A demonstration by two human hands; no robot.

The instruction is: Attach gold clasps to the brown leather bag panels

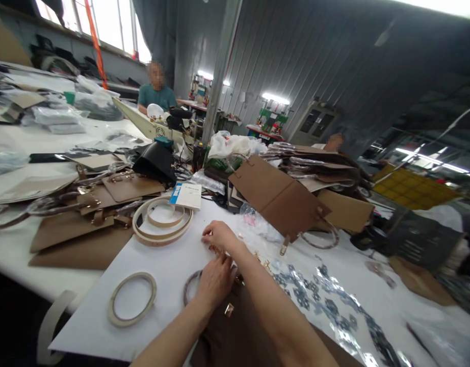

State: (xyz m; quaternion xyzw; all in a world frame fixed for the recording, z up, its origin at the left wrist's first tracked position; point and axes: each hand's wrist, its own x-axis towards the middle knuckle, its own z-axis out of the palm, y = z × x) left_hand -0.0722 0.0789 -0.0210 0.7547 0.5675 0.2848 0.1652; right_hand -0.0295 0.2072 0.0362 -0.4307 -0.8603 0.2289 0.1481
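A dark brown bag piece (238, 331) lies in front of me, with a small gold metal clasp (229, 309) on it. My left hand (215, 279) is closed at its upper edge, next to a wrapped handle (190, 286); the fingertips are partly hidden. Just beyond, my right hand (220, 236) crosses over with thumb and fingers pinched together. Small gold fittings (215, 249) show under the right hand, and whether it grips one is not clear. More gold fittings (262, 259) lie right of the hands, beside scattered silver metal plates (319, 290).
Left are a tape roll (113, 306), coiled strips (137, 229), a booklet (189, 196) and stacked brown bag parts (74, 239). A large brown bag panel (277, 191) leans behind. A worker in a teal shirt (156, 97) sits at a machine; another person (334, 142) is partly hidden behind stacked bags.
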